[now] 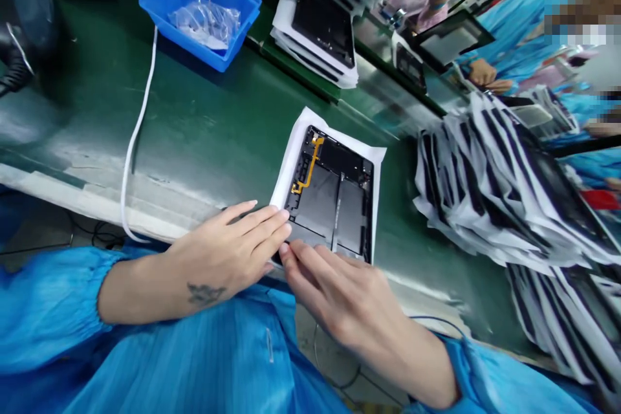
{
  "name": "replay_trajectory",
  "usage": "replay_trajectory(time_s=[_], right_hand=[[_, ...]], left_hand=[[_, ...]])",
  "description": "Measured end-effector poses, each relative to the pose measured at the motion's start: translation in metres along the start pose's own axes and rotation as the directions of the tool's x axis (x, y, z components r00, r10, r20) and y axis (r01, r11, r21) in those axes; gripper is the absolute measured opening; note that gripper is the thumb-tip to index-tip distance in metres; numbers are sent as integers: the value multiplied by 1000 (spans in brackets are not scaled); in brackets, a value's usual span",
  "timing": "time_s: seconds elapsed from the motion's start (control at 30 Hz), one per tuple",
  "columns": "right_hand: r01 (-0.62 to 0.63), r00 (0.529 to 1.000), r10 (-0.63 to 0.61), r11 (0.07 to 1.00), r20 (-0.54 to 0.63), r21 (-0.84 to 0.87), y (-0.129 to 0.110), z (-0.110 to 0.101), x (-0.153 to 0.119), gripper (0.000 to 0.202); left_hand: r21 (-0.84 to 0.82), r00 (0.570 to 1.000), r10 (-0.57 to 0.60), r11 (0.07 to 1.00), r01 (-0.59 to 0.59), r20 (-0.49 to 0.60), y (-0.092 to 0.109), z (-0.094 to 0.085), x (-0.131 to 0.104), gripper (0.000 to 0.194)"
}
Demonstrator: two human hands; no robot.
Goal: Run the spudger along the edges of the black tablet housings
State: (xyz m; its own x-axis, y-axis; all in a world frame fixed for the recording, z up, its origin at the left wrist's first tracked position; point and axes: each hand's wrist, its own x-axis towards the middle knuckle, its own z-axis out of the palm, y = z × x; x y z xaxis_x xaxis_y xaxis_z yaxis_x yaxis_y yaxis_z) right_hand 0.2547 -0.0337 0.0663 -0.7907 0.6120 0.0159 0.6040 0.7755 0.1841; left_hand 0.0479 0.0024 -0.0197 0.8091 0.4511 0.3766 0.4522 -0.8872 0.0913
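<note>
Shows opened tablet housing [320, 197] on white sheet [288, 170] by green workbench [218, 136]'s near edge; runs long axis away from body; has left hand [233, 247] loosely open on near-left corner, right hand [347, 291] curled at near end, can't tell if gripping

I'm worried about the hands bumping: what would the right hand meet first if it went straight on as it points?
The right hand would probably meet the left hand's fingers, just ahead of its fingertips; depth is unclear, so it might pass under them.
</note>
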Motion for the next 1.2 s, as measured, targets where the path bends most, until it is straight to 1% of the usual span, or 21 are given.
replay_trajectory(time_s=[0.1, 0.17, 0.3, 0.37, 0.43, 0.5, 0.53, 0.57, 0.6, 0.67, 0.7, 0.73, 0.77, 0.8, 0.83, 0.9, 0.93, 0.97, 1.07, 1.13, 1.2], right_hand=[[-2, 1000, 2, 1000, 24, -12, -2, -2, 0, 31], [-17, 1000, 17, 999, 15, -37, -5, -1, 0, 32], [-76, 997, 75, 995, -16, -72, -7, 9, -2, 31], [-110, 992, 107, 993, -60, -40, -6, 15, -8, 31], [-165, 976, 169, 985, -135, 40, -7, 19, -16, 34], [-257, 930, 287, 954, -229, 153, -12, 22, -24, 36], [-310, 887, 363, 926, -285, 215, -17, 22, -28, 36], [-360, 825, 445, 889, -349, 284, -23, 23, -32, 38], [-401, 742, 532, 840, -408, 365, -29, 23, -35, 42], [-441, 536, 699, 710, -474, 548, -40, 24, -40, 49], [-431, 442, 767, 636, -465, 640, -45, 25, -42, 46], [-398, 372, 821, 562, -433, 725, -48, 27, -44, 39], [-339, 337, 857, 497, -390, 799, -49, 28, -46, 30], [-272, 343, 873, 447, -348, 852, -49, 30, -48, 24], [-208, 371, 871, 415, -321, 886, -49, 32, -51, 27], [-111, 432, 841, 408, -326, 906, -46, 38, -56, 39], [-81, 448, 825, 420, -344, 904, -46, 42, -58, 40], [-60, 451, 817, 430, -360, 901, -46, 46, -60, 37], [10, 429, 804, 452, -412, 892, -49, 58, -59, 18], [18, 439, 762, 521, -475, 853, -52, 65, -54, 21], [-27, 462, 682, 650, -567, 759, -54, 72, -48, 28]], left_hand=[[-10, 1000, 14, 1000, -14, -6, 0, 0, 0, 46], [0, 1000, 25, 1000, -25, -10, 0, 1, 0, 47], [44, 998, 25, 999, -22, -50, -2, 1, 1, 44], [59, 998, 27, 998, -24, -63, -3, 0, 0, 44], [78, 998, 12, 997, -7, -68, -3, -2, -4, 47], [101, 998, -19, 995, 24, -53, -5, -4, -9, 52], [110, 999, -29, 993, 33, -40, -6, -6, -11, 53], [117, 999, -34, 992, 36, -18, -7, -8, -14, 54], [120, 999, -31, 992, 30, 7, -8, -10, -16, 54], [109, 999, -10, 994, 5, 44, -11, -15, -18, 52], [95, 999, 1, 995, -6, 54, -12, -17, -19, 50], [77, 998, 6, 997, -10, 55, -13, -20, -18, 47], [56, 999, 4, 998, -7, 46, -13, -22, -18, 45], [31, 1000, -3, 1000, 2, 23, -12, -23, -17, 42], [5, 1000, -14, 1000, 14, -5, -11, -24, -17, 39], [-44, 998, -42, 998, 40, -56, -6, -25, -17, 35], [-62, 996, -54, 997, 50, -71, -4, -25, -17, 34], [-72, 995, -60, 996, 55, -81, -2, -25, -17, 34], [-63, 993, -58, 997, 52, -105, 3, -25, -17, 36], [-43, 992, -39, 998, 34, -118, 4, -25, -16, 38], [-20, 994, -21, 1000, 19, -109, 3, -24, -14, 39]])
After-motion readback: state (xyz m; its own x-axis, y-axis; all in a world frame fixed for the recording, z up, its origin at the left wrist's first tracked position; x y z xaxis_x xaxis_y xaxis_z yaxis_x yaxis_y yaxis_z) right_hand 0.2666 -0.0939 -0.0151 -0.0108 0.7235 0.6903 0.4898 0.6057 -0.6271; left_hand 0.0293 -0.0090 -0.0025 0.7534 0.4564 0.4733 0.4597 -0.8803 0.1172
